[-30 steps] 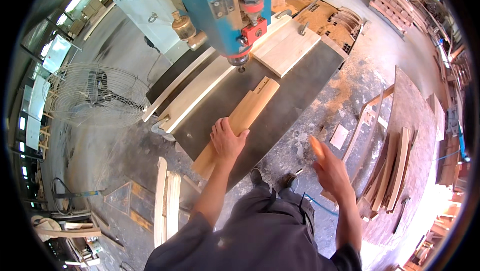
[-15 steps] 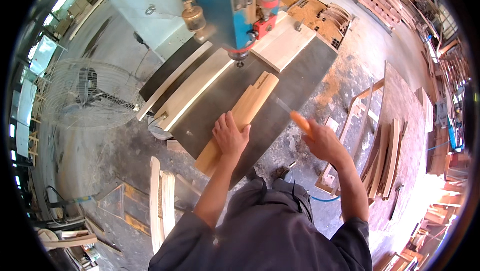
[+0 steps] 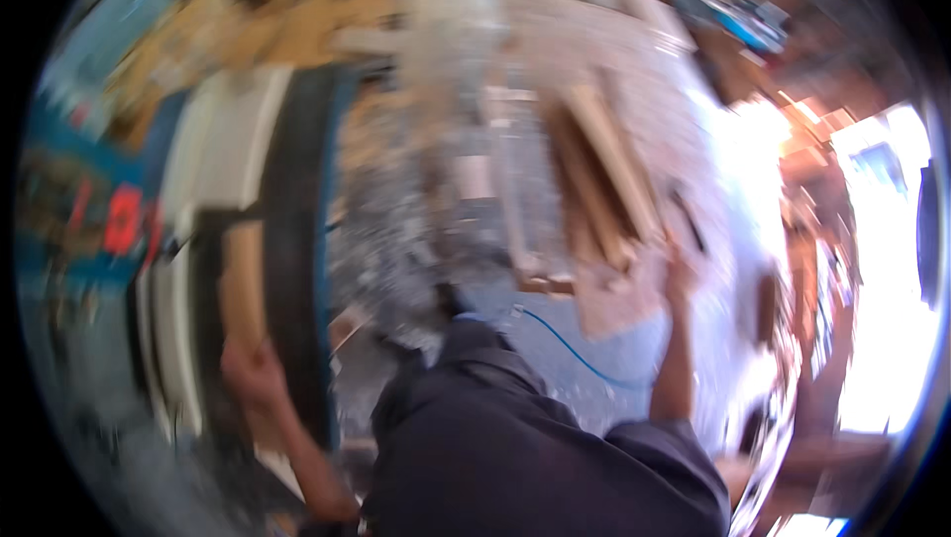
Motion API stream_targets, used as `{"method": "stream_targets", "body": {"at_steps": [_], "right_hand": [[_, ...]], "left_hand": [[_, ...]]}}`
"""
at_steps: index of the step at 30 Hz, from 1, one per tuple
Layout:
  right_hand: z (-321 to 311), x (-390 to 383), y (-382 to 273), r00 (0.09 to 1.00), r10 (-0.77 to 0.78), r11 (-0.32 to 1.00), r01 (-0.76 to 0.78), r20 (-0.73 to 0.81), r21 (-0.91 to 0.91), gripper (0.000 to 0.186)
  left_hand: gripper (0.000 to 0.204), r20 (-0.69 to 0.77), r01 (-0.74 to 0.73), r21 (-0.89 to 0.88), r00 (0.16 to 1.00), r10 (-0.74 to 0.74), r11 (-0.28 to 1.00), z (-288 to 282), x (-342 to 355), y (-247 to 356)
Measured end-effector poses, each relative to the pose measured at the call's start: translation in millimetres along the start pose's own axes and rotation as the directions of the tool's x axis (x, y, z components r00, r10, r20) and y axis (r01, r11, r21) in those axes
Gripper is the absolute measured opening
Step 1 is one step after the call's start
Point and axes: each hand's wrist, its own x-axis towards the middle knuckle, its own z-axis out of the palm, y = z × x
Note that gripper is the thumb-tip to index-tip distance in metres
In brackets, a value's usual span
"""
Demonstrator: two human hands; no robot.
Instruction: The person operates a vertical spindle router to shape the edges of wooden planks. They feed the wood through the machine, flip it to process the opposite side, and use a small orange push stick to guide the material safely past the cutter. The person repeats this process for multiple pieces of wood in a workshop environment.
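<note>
Hands [image 3: 254, 375] well apart — forearms [image 3: 673, 374] forward

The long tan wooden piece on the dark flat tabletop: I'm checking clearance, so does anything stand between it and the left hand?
Nothing visible does: the bare left hand appears to rest on the long tan wooden piece, though blur hides fine detail.

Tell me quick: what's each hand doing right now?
Left hand: on the wooden piece; too blurred to tell its grip.
Right hand: too blurred to tell if open, closed or holding something.

Left fingers [image 3: 244, 359], right fingers [image 3: 680, 262] and wooden board [image 3: 244, 279] all blurred.
</note>
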Motion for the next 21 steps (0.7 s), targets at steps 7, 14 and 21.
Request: {"method": "stream_targets", "body": {"at_steps": [7,14,21], "right_hand": [[119,53,62,0.927,0.080,0.996,-0.093,0.366,0.017,0.032],[116,109,50,0.898,0.092,0.992,-0.045,0.430,-0.119,0.033],[15,151,-230,0.840,-0.530,0.763,0.411,0.117,0.499,0.031]], "left_hand": [[0.066,-0.055,0.088,0.231,0.995,-0.077,0.969,-6,-6,34],[0.059,-0.065,0.121,0.148,0.992,-0.112,0.982,5,4,41],[0.062,-0.057,0.182,0.133,0.983,-0.176,0.974,3,18,24]]}}
